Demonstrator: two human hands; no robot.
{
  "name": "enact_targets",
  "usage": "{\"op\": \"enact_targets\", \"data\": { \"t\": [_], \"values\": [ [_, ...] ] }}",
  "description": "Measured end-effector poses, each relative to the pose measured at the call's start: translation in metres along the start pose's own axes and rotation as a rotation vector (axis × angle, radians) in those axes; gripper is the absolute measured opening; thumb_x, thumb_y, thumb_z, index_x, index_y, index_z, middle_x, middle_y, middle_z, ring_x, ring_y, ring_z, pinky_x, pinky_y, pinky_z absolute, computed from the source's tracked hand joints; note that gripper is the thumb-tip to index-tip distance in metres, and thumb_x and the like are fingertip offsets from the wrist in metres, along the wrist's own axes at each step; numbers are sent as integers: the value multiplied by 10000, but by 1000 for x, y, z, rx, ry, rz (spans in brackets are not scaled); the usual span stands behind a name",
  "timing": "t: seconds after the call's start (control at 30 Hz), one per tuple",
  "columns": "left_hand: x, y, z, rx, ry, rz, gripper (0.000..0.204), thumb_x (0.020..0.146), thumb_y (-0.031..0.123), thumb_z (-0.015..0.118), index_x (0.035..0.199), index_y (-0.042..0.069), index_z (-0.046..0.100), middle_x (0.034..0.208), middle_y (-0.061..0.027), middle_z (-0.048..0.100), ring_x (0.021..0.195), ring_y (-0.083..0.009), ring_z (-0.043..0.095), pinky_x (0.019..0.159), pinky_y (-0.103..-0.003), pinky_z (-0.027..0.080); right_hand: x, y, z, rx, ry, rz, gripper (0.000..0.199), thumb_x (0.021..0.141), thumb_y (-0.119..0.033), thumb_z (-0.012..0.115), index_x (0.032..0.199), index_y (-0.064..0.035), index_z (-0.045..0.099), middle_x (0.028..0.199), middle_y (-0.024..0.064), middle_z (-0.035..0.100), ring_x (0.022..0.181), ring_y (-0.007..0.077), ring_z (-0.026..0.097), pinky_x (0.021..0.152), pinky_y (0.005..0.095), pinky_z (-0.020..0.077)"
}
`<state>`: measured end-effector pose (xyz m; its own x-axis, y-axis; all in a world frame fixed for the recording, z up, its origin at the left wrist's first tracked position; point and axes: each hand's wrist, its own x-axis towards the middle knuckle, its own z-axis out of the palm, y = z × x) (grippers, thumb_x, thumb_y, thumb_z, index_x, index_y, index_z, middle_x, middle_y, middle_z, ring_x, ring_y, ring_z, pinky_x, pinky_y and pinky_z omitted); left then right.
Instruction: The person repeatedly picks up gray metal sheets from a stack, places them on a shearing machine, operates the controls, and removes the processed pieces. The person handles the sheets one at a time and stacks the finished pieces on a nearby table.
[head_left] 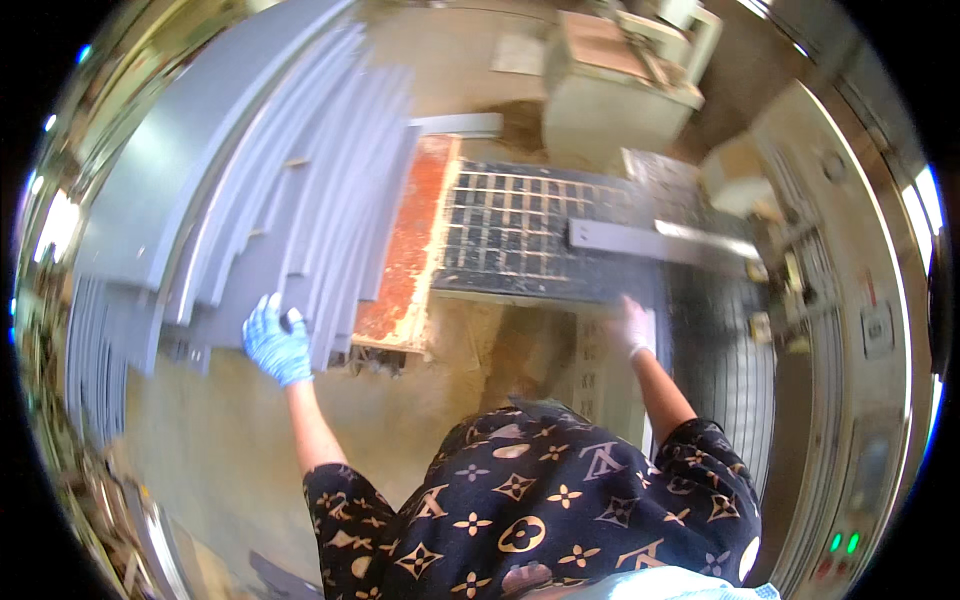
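Note:
My left hand [277, 340], in a blue glove, lies at the near ends of a stack of long grey strips [330, 200], its fingers apart and nothing gripped. My right hand [632, 327], in a pale glove, is smeared by motion near the front edge of a black gridded worktable [520, 232]; how its fingers are set cannot be made out. Beyond that hand a single grey strip [620, 238] lies across the table, its right part blurred and reaching toward the machine [840, 250].
Large grey panels [190, 150] lie left of the strips. A worn red-orange board [408, 250] sits between the strips and the worktable. A slatted black bed [720, 370] runs along the machine, which has lit green buttons [844, 543]. Farther back stands a box-shaped cabinet [615, 90].

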<state>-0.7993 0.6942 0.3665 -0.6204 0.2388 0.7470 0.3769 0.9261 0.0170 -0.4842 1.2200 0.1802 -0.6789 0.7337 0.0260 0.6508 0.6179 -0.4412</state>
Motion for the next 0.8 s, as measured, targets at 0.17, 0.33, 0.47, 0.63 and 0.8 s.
{"op": "enact_targets", "data": {
  "t": [0.17,0.33,0.47,0.63,0.8],
  "values": [
    [-19,19,-15,180,2,-208,458,700,259,666,1131,141,565,1240,-98,519,1155,-292,469,1023,-456,311,85,-29,-44,-361,-161,23,889,610,-285,779,1361,-151,321,1354,151,392,1225,314,404,988,382,379],
    [-106,96,-16,-241,66,-480,546,729,262,654,1227,115,483,1378,-177,349,1240,-387,349,1027,-485,303,143,-11,-50,-461,-215,-6,945,600,-293,769,1390,-158,267,1400,149,331,1277,309,352,1008,393,363],
    [-240,139,-14,-242,-361,-668,622,746,303,651,1287,119,407,1372,-220,340,1230,-408,358,1014,-458,327,189,12,-49,-647,-329,-142,998,561,-302,746,1403,-164,229,1399,147,319,1277,323,352,1009,403,367],
    [-355,177,-41,-218,-1151,-964,691,746,387,633,1322,100,382,1370,-220,356,1237,-383,370,995,-443,352,218,21,-51,-711,-444,-233,1060,529,-274,797,1396,-108,210,1335,129,371,1228,324,394,984,391,402],
    [-529,187,-7,-298,-1414,-994,599,758,397,614,1252,89,469,1248,-186,490,1104,-328,498,914,-438,414,219,9,-56,-640,-489,-301,1072,492,-245,813,1386,-110,237,1297,143,429,1213,326,418,986,398,401]
  ]
}}
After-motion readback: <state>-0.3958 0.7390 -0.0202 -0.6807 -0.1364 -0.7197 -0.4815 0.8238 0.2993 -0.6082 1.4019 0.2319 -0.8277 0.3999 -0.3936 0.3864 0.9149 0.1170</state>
